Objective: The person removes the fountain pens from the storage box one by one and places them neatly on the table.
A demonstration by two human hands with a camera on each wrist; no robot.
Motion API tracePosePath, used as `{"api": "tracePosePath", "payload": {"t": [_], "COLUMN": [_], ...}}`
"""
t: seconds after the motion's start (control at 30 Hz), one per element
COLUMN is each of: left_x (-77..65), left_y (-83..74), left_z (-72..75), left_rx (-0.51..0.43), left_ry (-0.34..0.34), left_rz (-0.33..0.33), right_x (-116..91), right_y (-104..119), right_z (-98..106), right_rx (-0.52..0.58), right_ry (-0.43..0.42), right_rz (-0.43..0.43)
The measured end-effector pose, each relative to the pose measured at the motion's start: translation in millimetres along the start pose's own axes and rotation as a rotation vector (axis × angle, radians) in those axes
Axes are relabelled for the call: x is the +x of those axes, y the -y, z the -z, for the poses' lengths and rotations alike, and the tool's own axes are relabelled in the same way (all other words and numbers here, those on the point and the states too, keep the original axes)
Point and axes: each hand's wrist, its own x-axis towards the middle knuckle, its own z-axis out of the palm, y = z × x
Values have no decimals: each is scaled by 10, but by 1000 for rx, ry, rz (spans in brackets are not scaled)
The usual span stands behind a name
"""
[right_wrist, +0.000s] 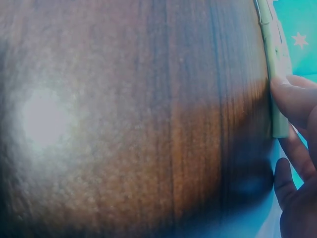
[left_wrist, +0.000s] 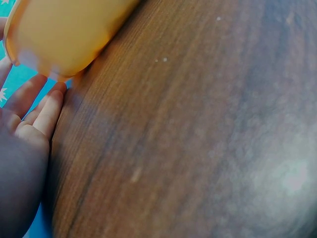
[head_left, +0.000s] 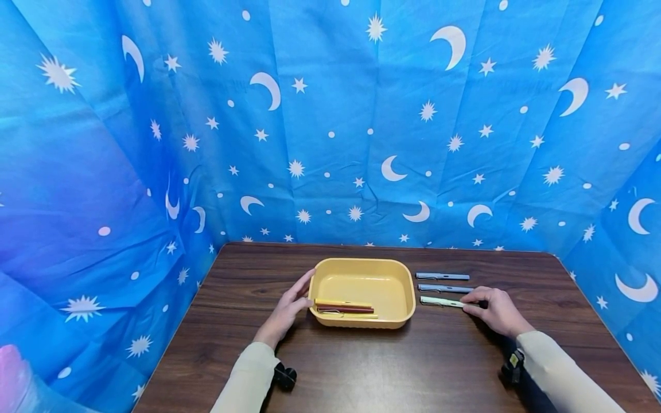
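Observation:
A yellow plastic tray (head_left: 362,322) stands on the table, seen whole in the head view. My left hand (head_left: 284,312) rests at its left end, fairly straight fingers touching the outer wall; the left wrist view shows the fingertips (left_wrist: 58,88) under the tray's corner. Inside the tray lie a dark red pen (head_left: 346,309) and two yellow pens, one a yellow pen (head_left: 343,303) behind it. To the right of the tray, my right hand (head_left: 493,310) pinches the right end of a pale green pen (head_left: 441,301) between thumb and fingers. That pen (right_wrist: 279,119) lies along the tabletop.
Behind the green pen lie two capped pens side by side, a blue-grey pen (head_left: 445,288) and a lighter blue-grey pen (head_left: 443,276) farther back. The dark wood table (head_left: 372,367) ends against a blue curtain (head_left: 330,143) with moons and stars.

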Motion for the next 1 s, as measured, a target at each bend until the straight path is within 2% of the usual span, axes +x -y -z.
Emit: {"api": "tracePosePath", "payload": {"t": [1.0], "left_x": [-21], "left_y": [-56], "left_z": [-15], "left_rx": [-6], "left_ry": [-8], "left_rz": [24], "right_x": [14], "right_y": [-30], "right_z": [13], "right_rx": [-35], "right_ry": [-1], "right_rz": [-26]}}
